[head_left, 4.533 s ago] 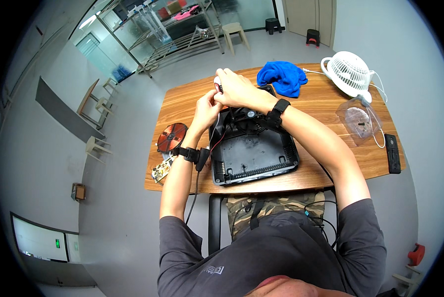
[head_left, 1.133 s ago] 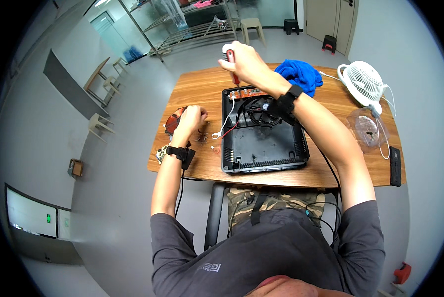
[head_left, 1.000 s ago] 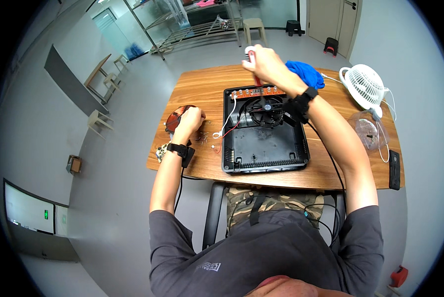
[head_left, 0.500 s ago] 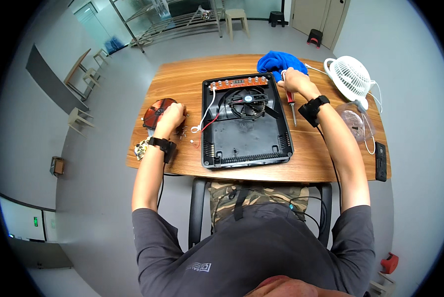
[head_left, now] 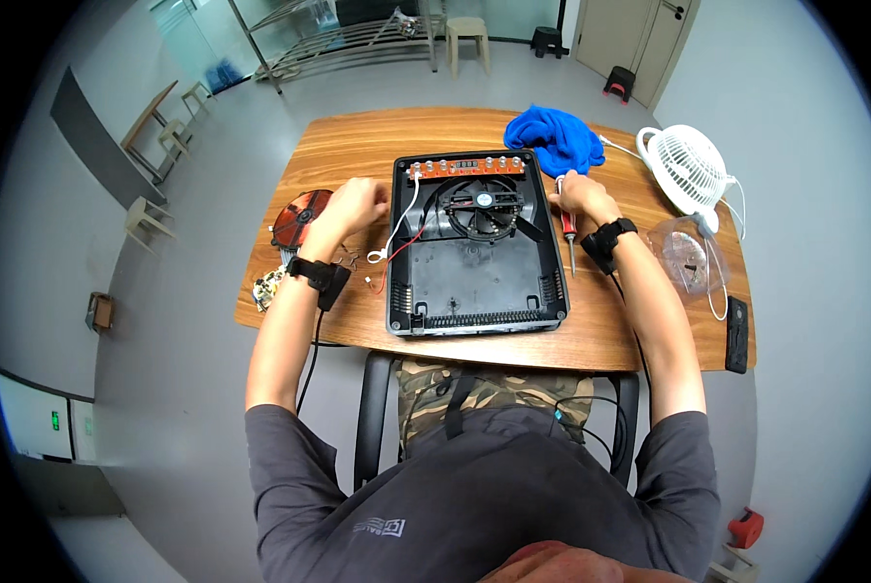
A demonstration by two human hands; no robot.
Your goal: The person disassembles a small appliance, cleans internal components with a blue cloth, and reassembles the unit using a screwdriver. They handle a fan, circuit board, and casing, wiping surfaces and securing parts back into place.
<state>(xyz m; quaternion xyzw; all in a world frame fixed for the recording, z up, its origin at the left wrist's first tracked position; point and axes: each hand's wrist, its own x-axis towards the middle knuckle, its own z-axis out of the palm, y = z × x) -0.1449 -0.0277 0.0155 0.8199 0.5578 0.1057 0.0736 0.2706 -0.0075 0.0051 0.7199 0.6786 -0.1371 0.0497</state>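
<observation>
Centrally, one black appliance housing (head_left: 474, 282) on the surface (head_left: 358, 139), containing one fan (head_left: 484, 200), one orange circuit board (head_left: 445, 170). Right grip (head_left: 581, 196): clasping one screwdriver (head_left: 568, 225) beside the housing. Left grip (head_left: 359, 204): curled near one copper coil (head_left: 297, 218), contents indiscernible.

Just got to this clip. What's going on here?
A person sits at a wooden table with an open black housing in front of them. Their right hand is at the handle of a red screwdriver beside the housing's right side; how firmly it grips is unclear. Their left hand is between a round copper-coloured coil and the housing. Inside the housing are an orange circuit strip and a black fan.
</observation>
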